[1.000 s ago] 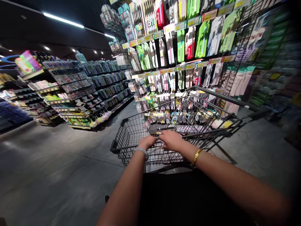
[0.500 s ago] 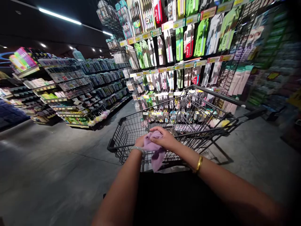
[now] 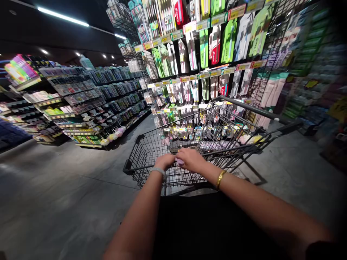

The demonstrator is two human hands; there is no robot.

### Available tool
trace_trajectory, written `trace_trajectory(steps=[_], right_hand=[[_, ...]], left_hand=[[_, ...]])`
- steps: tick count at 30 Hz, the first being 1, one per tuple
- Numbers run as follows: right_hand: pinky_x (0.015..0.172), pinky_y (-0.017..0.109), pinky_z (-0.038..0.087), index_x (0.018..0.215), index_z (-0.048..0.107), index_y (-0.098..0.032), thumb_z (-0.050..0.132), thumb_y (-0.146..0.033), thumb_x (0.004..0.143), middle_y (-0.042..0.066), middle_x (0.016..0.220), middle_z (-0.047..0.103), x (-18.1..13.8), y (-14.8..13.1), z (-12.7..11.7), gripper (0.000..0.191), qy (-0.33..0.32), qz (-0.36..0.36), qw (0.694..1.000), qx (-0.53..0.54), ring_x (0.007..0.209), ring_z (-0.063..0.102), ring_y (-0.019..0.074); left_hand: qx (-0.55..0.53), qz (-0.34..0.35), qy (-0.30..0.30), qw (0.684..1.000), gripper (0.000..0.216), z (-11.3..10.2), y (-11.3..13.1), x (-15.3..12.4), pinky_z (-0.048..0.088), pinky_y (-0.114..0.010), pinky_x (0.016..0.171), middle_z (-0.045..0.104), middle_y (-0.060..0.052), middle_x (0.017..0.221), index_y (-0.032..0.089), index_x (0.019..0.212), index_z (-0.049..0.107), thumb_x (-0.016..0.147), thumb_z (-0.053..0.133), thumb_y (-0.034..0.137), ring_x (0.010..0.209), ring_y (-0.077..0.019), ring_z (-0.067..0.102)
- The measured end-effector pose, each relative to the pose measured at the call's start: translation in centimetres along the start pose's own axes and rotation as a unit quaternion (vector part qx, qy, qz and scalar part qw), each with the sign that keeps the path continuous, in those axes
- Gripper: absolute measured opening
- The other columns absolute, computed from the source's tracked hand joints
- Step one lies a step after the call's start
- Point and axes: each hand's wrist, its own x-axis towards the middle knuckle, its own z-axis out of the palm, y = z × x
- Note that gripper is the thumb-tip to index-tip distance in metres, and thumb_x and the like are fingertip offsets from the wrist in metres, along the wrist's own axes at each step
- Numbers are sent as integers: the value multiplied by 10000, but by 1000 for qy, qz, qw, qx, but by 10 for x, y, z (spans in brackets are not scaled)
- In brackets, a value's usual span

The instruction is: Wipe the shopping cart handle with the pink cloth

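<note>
A lilac cloth shows only as a small patch between my two hands, over the near side of the shopping cart. My right hand is closed around it, with a gold bangle on the wrist. My left hand has its fingers curled, and their tips meet the cloth's left side. A pale band circles that wrist. Most of the cloth is hidden behind my hands and fingers. Both hands are at the near rim of the wire basket, close together.
Behind the cart stands a rack of packaged toothbrushes. Stocked shelves line the aisle at left, and more goods hang at right. The cart's handle rises at the right. Grey floor stretches to the left.
Earlier the cloth was bunched in both hands with an end hanging down. Now that end is out of sight, and my hands have moved slightly apart.
</note>
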Motion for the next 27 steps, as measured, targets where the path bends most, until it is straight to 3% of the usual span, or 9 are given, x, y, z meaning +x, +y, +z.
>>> trace_trajectory(steps=[4, 7, 10, 14, 16, 19, 21, 24, 27], right_hand=[[717, 303, 426, 1099, 637, -271, 640, -522, 871, 55, 1069, 621, -10, 1, 5, 339, 60, 141, 988, 28, 866, 586, 196], [834, 358, 412, 1114, 641, -224, 612, -408, 914, 110, 1121, 620, -18, -10, 14, 273, 106, 90, 989, -41, 990, 558, 243], [830, 350, 401, 1109, 649, -237, 606, -360, 923, 99, 1111, 629, -25, -4, 10, 228, 72, 12, 996, -49, 977, 552, 234], [727, 304, 397, 1059, 658, -251, 659, -443, 879, 61, 1023, 630, -41, 27, -5, 263, 71, 99, 992, -19, 866, 562, 200], [781, 328, 400, 1117, 645, -238, 633, -465, 894, 80, 1061, 629, -49, 31, -2, 318, 123, 134, 983, -34, 924, 556, 222], [893, 385, 374, 1148, 642, -218, 601, -470, 913, 117, 1144, 623, -50, 17, 11, 347, 167, 120, 977, -59, 1022, 527, 259], [897, 384, 370, 1095, 655, -222, 615, -467, 905, 110, 1147, 629, -45, 10, 11, 313, 141, 77, 985, -57, 1028, 528, 256], [789, 321, 389, 1062, 651, -257, 662, -502, 865, 56, 1066, 648, -45, 23, -12, 314, 60, 28, 998, -20, 946, 566, 215], [661, 281, 350, 1024, 644, -271, 636, -536, 872, 25, 962, 649, -58, 50, -38, 305, 46, 120, 992, -15, 816, 579, 185]], left_hand=[[23, -27, 12, 999, 380, 0, 4, -1, 459, -333, 736, 741, -68, 801, 199, 704, 697, 831, 479, 484, 758, -239, 648], [35, -31, 20, 999, 388, 0, 4, -2, 451, -300, 721, 754, -63, 826, 197, 752, 710, 838, 459, 481, 785, -226, 657], [53, -24, 43, 997, 415, 0, 2, -8, 447, -294, 739, 761, -58, 891, 217, 859, 726, 874, 405, 480, 852, -230, 670], [78, -4, 91, 993, 512, 2, 5, -20, 450, -323, 807, 743, -83, 1050, 233, 984, 719, 940, 281, 496, 995, -262, 659], [87, 1, 109, 990, 572, 4, 8, -24, 451, -339, 830, 725, -111, 1096, 215, 977, 721, 961, 225, 501, 1044, -280, 646], [96, 9, 120, 988, 620, 6, 11, -27, 454, -347, 832, 718, -126, 1101, 203, 960, 721, 984, 170, 486, 1046, -282, 645], [104, 15, 121, 987, 633, 6, 10, -30, 456, -336, 822, 723, -119, 1088, 206, 953, 719, 995, 149, 478, 1032, -269, 650], [122, 20, 127, 984, 634, 2, 8, -36, 456, -321, 790, 725, -114, 1082, 204, 968, 713, 1004, 135, 464, 1007, -255, 657], [142, 26, 146, 979, 613, 1, 17, -42, 447, -340, 796, 727, -142, 1033, 176, 957, 708, 1008, 159, 445, 977, -267, 660]])
